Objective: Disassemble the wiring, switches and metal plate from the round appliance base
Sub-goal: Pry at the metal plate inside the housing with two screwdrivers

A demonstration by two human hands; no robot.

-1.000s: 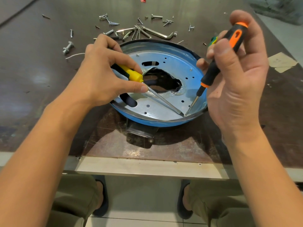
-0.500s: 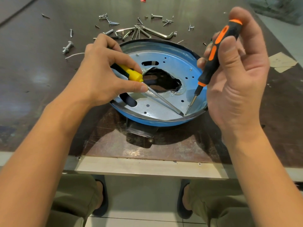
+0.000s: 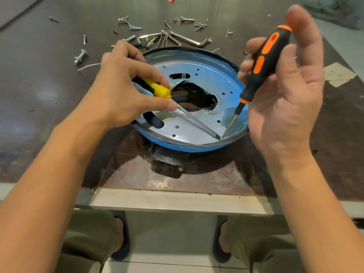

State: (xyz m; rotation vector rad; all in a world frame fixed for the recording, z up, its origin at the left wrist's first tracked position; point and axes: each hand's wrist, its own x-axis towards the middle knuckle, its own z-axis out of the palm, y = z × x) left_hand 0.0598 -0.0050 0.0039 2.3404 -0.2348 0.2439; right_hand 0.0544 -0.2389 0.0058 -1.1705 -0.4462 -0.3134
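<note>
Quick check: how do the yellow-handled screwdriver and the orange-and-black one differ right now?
The yellow-handled screwdriver lies low across the metal plate; the orange-and-black screwdriver stands steeply. The yellow one's bare shaft is long; the other's is short. The left hand grips the yellow one; the right hand holds the orange-and-black one. Both tips meet at the plate's near edge.

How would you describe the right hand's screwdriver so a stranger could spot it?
Find the round blue base at the table's near edge. Over its right side the right hand holds a screwdriver steeply, tip down on the metal plate. Its handle is black and orange, unlike the left hand's yellow screwdriver.
</note>
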